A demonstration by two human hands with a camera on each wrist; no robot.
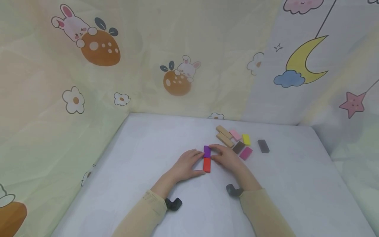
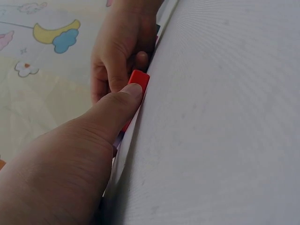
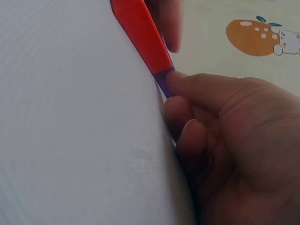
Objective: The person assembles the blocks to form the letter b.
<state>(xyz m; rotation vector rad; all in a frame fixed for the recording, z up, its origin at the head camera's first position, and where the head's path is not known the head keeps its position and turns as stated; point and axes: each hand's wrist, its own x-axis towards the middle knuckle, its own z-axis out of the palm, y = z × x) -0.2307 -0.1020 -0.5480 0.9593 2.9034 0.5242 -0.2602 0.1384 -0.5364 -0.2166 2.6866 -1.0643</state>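
A red block and a purple block lie end to end on the white table, the purple one farther away. My left hand holds the red block from the left. Its thumb lies on the near end of the red block, while its fingertips reach the purple block's left side. From the right, my right hand pinches the purple block, index finger at the far end and thumb by the seam with the red block. Fingers partly cover the purple block in the right wrist view.
Behind my right hand lie two wooden-coloured blocks, a pink block, a yellow block, a brown block and a magenta block. A dark grey block lies farther right. Printed cloth surrounds the table.
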